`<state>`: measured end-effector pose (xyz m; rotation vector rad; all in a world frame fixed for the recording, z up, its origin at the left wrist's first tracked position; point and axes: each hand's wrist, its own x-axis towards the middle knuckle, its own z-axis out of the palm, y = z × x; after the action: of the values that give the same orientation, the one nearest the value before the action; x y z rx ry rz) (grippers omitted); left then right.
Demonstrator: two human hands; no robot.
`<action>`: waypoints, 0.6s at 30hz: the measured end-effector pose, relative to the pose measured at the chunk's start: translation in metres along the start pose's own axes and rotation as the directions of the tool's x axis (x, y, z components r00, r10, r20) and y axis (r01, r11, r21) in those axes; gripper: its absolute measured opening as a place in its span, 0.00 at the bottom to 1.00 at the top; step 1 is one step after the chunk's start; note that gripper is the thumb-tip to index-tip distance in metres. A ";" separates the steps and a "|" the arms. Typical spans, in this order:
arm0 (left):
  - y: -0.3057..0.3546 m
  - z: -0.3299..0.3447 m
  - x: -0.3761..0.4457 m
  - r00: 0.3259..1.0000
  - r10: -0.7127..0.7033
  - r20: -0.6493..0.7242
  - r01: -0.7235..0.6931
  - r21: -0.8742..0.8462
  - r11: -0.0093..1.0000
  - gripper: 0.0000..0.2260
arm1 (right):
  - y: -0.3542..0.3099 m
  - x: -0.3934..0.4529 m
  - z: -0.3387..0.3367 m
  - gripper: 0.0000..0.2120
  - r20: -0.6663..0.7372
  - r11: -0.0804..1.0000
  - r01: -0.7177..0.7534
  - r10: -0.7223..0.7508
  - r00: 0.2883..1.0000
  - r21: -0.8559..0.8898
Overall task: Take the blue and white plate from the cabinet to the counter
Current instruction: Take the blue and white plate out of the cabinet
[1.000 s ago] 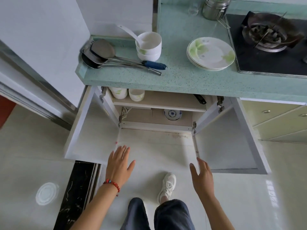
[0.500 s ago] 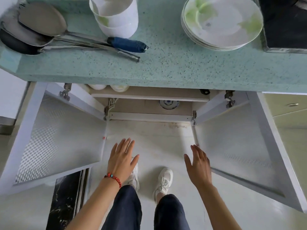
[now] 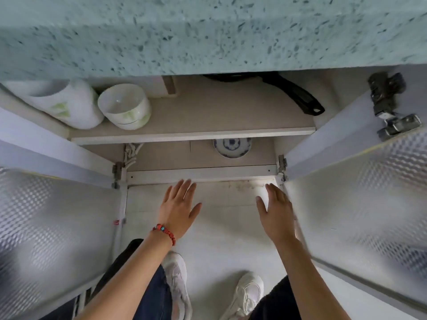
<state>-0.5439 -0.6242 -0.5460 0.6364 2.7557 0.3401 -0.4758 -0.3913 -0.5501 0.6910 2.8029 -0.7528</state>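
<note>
The blue and white plate (image 3: 231, 148) lies on the cabinet's bottom level, its far half hidden under the shelf (image 3: 191, 135). Both cabinet doors stand wide open. My left hand (image 3: 179, 207), with a red bead bracelet on the wrist, is open and flat just in front of the cabinet's lower front rail, left of the plate. My right hand (image 3: 276, 212) is open too, near the right door's lower hinge, a little right of the plate. Neither hand touches the plate. The speckled green counter (image 3: 208, 33) fills the top of the view.
On the upper shelf stand two stacks of white bowls (image 3: 124, 106) at the left and a black pan handle (image 3: 298, 95) at the right. The open left door (image 3: 53, 215) and right door (image 3: 369, 204) flank my arms. My two white shoes are on the tiled floor below.
My head has dropped lower and closer to the cabinet, so the countertop items have left the view. Both hands have moved forward to the cabinet's front rail.
</note>
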 end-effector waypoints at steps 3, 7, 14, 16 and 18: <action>-0.011 0.041 0.040 1.000 -0.005 -0.012 0.005 -0.012 1.000 0.24 | 0.014 0.041 0.034 0.20 -0.062 0.999 0.038 -0.036 0.997 0.022; -0.026 0.094 0.091 0.998 -0.012 -0.054 0.011 -0.010 1.000 0.24 | 0.032 0.094 0.081 0.20 -0.109 0.998 0.057 -0.053 0.993 0.030; -0.050 0.187 0.172 0.991 -0.035 -0.130 0.026 -0.070 0.997 0.25 | 0.061 0.169 0.168 0.19 -0.201 0.994 0.057 -0.038 0.979 0.092; -0.056 0.206 0.194 0.987 -0.027 -0.161 0.011 -0.098 0.995 0.25 | 0.071 0.187 0.186 0.19 -0.229 0.992 0.071 -0.046 0.972 0.101; -0.063 0.219 0.215 0.983 -0.020 -0.185 -0.003 -0.122 0.993 0.24 | 0.079 0.207 0.196 0.20 -0.247 0.991 0.083 -0.055 0.968 0.105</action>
<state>-0.6804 -0.5457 -0.8166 0.5887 2.8840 0.5883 -0.6147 -0.3489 -0.8084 0.7559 3.0379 -0.9050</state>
